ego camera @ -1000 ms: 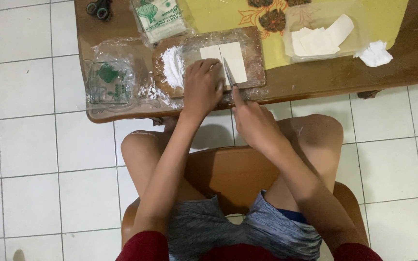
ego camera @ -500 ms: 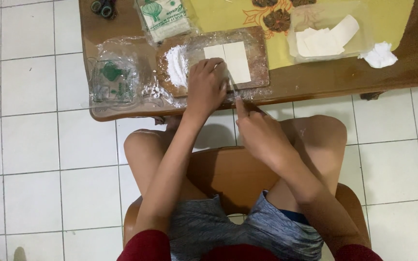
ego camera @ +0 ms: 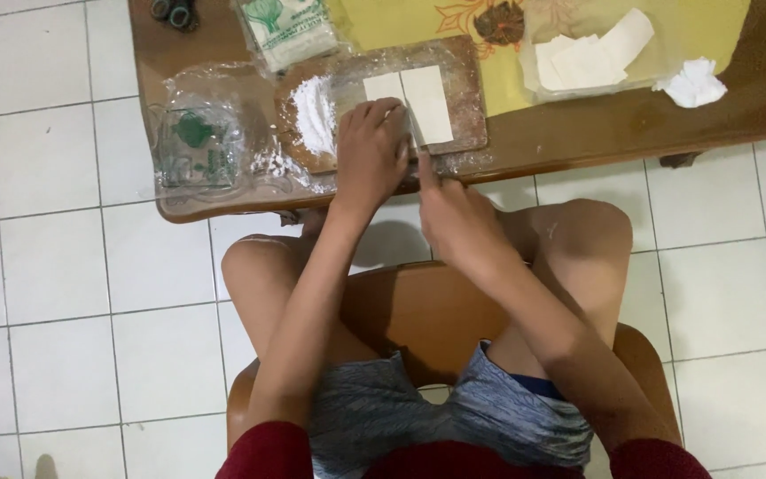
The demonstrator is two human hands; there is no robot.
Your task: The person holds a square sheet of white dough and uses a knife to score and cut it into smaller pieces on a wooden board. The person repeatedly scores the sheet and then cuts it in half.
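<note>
The right hand (ego camera: pixel 454 217) is closed around a thin knife (ego camera: pixel 413 142), its blade laid along the pale rectangular dough sheet (ego camera: pixel 425 99). The left hand (ego camera: pixel 370 151) presses flat on that sheet, fingers spread, grasping nothing. The sheet lies on a floured brown wooden board (ego camera: pixel 463 66) at the table edge, beside a white flour heap (ego camera: pixel 315 113). Judged step: cutting strips; the next stroke calls for a straight, steady pull.

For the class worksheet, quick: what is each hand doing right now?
Left hand: fingers curled, pressing the flat pale dough sheet on the floured wooden board.
Right hand: closed on a thin knife.
</note>
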